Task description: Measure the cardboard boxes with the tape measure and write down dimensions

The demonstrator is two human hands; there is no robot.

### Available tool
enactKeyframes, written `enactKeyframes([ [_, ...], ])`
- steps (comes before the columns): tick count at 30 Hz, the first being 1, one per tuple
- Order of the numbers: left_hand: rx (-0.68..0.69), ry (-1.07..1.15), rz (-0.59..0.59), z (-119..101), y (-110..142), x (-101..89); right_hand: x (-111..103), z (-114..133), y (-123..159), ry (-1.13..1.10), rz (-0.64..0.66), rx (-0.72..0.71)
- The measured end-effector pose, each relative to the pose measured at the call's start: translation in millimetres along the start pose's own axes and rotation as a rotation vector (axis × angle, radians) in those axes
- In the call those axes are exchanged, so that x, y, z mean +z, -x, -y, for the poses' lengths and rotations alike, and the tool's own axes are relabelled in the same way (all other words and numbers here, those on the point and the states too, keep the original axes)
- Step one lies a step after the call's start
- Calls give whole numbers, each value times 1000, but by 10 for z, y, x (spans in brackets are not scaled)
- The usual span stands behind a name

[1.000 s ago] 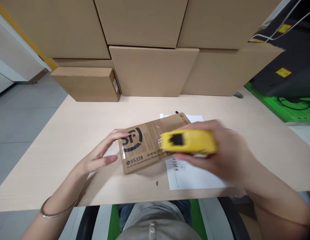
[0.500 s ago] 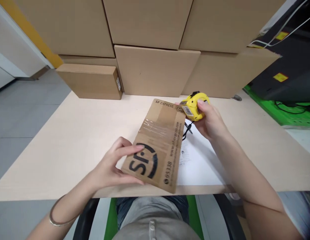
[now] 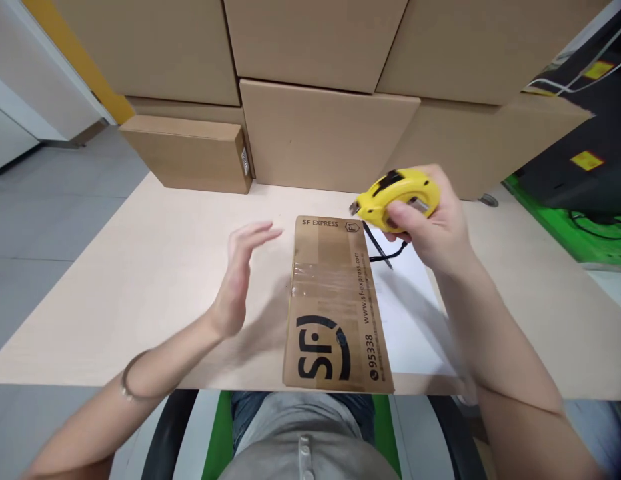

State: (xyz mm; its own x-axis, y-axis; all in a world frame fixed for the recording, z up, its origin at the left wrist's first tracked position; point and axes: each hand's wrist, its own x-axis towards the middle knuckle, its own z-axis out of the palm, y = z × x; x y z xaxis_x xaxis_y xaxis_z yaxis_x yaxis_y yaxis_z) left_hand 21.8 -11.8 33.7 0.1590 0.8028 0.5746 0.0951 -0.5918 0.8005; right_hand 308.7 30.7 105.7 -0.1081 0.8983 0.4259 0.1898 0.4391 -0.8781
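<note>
A flat brown SF Express carton [image 3: 333, 287] lies on the table in front of me, its long side pointing away from my body. Left of it my left hand [image 3: 240, 273] is raised with the fingers outstretched, touching nothing. My right hand [image 3: 435, 227] grips a yellow tape measure [image 3: 390, 190] above the carton's far right corner. The metal end hook of its blade shows at the left tip, and a black wrist strap [image 3: 390, 255] dangles below. Partly under the carton is a white sheet of paper [image 3: 410, 327], with a dark pen [image 3: 383, 247] on it.
Large cardboard boxes [image 3: 325, 133] stand stacked along the table's back edge. A smaller closed box [image 3: 190, 153] sits at the back left. On the right are a green surface [image 3: 555, 220] and dark equipment [image 3: 565, 160] with cables. The table's front edge runs close to my lap.
My left hand has let go of the carton and moved up and away from it. The carton, tilted before, now lies flat. The tape measure has turned in my right hand.
</note>
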Motion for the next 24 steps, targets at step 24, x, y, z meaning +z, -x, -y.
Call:
enactKeyframes([
  [24,-435,659,120,372,-501,473,-538,-12,358,445,198,-4],
])
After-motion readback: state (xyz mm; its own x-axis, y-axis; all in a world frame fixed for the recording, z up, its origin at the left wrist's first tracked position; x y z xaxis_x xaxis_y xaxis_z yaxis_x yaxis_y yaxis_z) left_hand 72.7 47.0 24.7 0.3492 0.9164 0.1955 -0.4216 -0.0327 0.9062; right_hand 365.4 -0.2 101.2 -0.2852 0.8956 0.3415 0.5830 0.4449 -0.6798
